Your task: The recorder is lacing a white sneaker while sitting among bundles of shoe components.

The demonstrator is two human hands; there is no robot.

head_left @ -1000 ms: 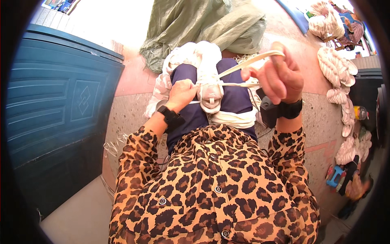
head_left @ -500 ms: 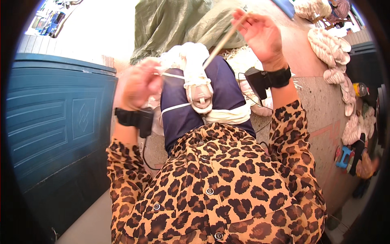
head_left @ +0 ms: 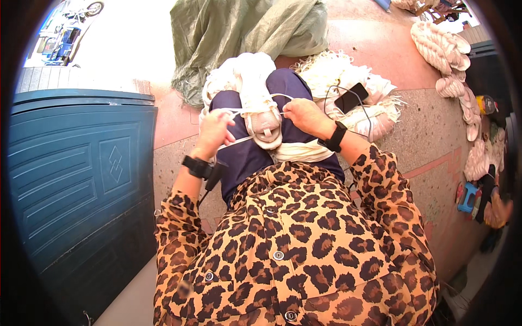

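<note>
Across my lap lies a long white cloth bundle (head_left: pixel 265 124) with a rounded end toward me; its exact kind is unclear. A thin white strip (head_left: pixel 237 112) passes around it near that end. My left hand (head_left: pixel 215 132) is at the bundle's left side, fingers closed on the strip. On the other side my right hand (head_left: pixel 309 117) pinches the strip close against the bundle, knuckles up. Part of the strip loops loosely above the right hand. More white strips (head_left: pixel 304 152) lie over my right thigh, and one crosses my left thigh.
A heap of white strips and bundles (head_left: pixel 375 117) lies right of my knees, with a black phone-like device (head_left: pixel 351 98) and cable on it. Ahead is a green-grey tarp (head_left: pixel 239 32). A blue panelled door (head_left: pixel 81 163) stands left. White twisted bundles (head_left: pixel 441 49) line the right.
My right hand has come down from high up, where it held the strip's raised end, to the bundle's right side. My left hand has shifted slightly right and down.
</note>
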